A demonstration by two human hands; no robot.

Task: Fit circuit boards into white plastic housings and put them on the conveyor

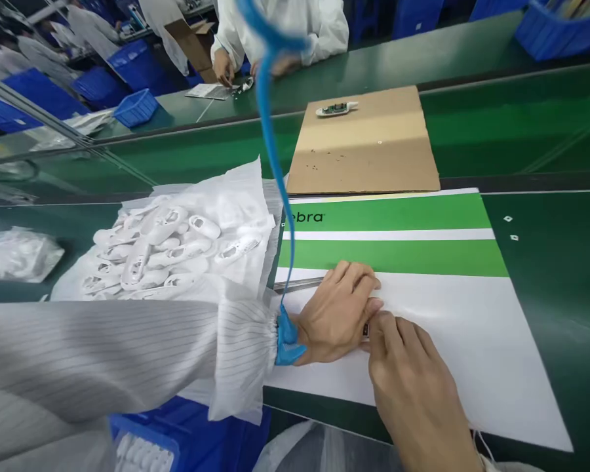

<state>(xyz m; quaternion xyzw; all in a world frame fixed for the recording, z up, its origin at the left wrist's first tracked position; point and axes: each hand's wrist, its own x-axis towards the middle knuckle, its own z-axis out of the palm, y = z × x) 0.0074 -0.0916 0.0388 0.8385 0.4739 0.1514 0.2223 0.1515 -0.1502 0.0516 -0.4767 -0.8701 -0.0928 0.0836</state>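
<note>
My left hand (335, 318) rests on the white-and-green board (452, 341), its fingers curled and the thumb against my right fingertips. A blue wrist strap (289, 337) with a coiled cord is around the left wrist. My right hand (415, 383) is closed in a pinch beside it. Between the fingertips shows a sliver of a small dark part with a pale edge (366, 330); the fingers hide most of it, and its kind cannot be made out. A thin grey metal tool (299, 284), perhaps tweezers, lies partly under my left hand.
White plastic shells (164, 252) lie heaped on a white bag at left. Ahead, a cardboard sheet (364, 147) bears a small circuit assembly (336, 109) and tiny dark bits. The blue cord (270, 124) hangs across the view. A co-worker's hand (223, 67) works opposite.
</note>
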